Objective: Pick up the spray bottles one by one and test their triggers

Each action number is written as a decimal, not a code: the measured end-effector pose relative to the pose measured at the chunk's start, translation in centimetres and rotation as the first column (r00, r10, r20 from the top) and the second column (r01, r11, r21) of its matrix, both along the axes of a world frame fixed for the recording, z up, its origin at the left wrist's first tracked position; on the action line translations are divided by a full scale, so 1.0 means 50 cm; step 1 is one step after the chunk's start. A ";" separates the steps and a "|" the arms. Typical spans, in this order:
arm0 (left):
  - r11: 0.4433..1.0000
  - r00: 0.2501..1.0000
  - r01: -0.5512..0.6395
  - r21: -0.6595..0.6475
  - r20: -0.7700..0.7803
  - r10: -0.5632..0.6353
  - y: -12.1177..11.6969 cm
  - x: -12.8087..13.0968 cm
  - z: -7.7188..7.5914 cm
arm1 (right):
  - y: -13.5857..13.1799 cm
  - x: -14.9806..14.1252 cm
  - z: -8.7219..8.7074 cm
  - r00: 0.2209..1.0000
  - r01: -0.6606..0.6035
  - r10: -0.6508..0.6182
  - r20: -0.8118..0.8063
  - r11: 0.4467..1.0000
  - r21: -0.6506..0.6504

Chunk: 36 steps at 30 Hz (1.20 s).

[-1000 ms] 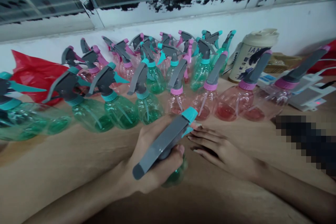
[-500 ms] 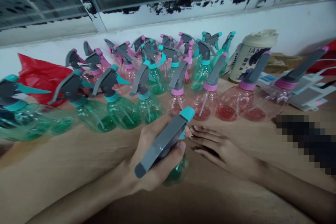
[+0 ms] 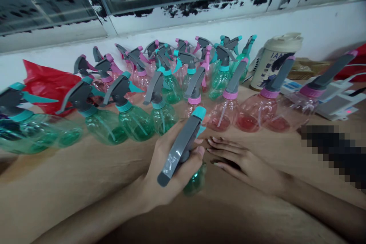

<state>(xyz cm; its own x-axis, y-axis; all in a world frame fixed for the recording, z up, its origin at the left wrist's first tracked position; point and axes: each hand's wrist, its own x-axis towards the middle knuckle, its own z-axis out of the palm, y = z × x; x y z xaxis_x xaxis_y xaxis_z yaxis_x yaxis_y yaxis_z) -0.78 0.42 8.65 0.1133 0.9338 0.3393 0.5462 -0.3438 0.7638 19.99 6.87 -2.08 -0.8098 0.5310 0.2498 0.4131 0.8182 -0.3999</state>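
My left hand [image 3: 168, 160] is wrapped round the neck of a green spray bottle [image 3: 183, 146] with a grey head and turquoise nozzle. The nozzle points away from me, and much of the bottle's body is hidden below the hand. To its right, my right hand [image 3: 241, 160] lies palm down on the table [image 3: 111, 171], fingers stretched out and holding nothing. Just beyond the hands stands a row of spray bottles: green ones [image 3: 134, 118] on the left, pink ones [image 3: 223, 112] on the right.
More pink and green spray bottles crowd behind, against the white wall [image 3: 137, 32]. A red plastic bag [image 3: 48, 84] sits at the left. At the right are a lidded coffee cup [image 3: 273, 61], a white power strip [image 3: 340, 99] with cables, and a blurred-out dark patch.
My left hand has shifted slightly right and upward with the spray bottle, whose head has turned a little more upright in view. My right hand rests in about the same place.
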 end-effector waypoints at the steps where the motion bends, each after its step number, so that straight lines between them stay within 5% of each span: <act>1: 1.000 1.000 0.003 -0.009 0.016 -0.003 0.000 0.000 -0.001 | 0.001 0.000 -0.001 1.000 -0.003 0.003 0.001 1.000 0.000; 11: 0.980 0.987 0.058 -0.189 0.157 -0.028 -0.007 0.003 0.005 | 0.000 0.001 0.000 1.000 0.001 -0.001 -0.011 1.000 -0.013; 36: 0.989 1.000 0.029 -0.145 0.008 -0.028 0.002 -0.014 0.003 | 0.000 0.000 -0.001 0.996 -0.007 0.003 -0.087 0.999 -0.042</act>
<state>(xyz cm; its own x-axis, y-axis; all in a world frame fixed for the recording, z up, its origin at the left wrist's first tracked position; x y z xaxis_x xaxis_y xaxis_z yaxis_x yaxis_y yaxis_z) -1.48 0.51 8.80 0.1389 0.9698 0.2007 0.5332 -0.2440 0.8101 20.01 6.87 -2.15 -0.7886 0.5385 0.2969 0.3709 0.8016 -0.4689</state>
